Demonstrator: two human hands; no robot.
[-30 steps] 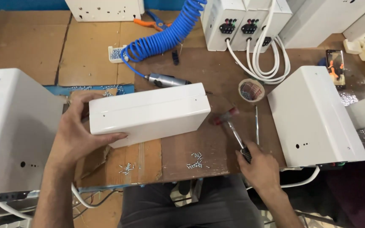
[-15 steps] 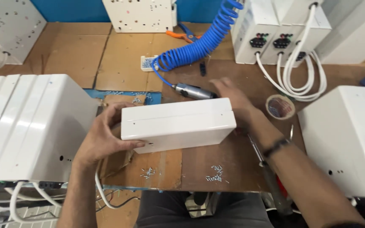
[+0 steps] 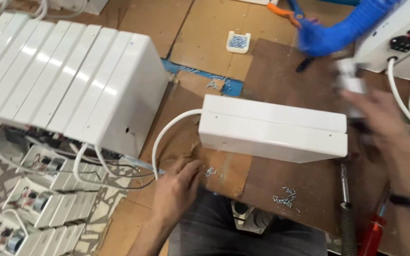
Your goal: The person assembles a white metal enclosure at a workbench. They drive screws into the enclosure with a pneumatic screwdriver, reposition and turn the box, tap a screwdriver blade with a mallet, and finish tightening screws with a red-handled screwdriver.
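A long white box (image 3: 271, 128) lies on the brown cardboard-covered bench (image 3: 300, 185), with a white cable (image 3: 164, 135) curving out of its left end. My left hand (image 3: 179, 187) rests on the cardboard just below the box's left corner. Its fingertips sit beside a few loose screws (image 3: 209, 170) and it holds nothing. My right hand (image 3: 380, 116), blurred by motion, is at the box's far right end. It is closed around a silver air screwdriver (image 3: 351, 83) that hangs from a blue coiled hose (image 3: 347, 28).
A row of white housings (image 3: 72, 80) stands at the left, with packaged units (image 3: 24, 204) below. A small tray of screws (image 3: 238, 41) and orange pliers (image 3: 285, 9) lie at the back. White units with cables (image 3: 404, 38) stand at the right. A red-handled screwdriver (image 3: 371, 237) and more screws (image 3: 283, 196) lie in front.
My left hand has let go of the white box and dropped to the screws on the cardboard. My right hand has taken up the air screwdriver. The view has swung left.
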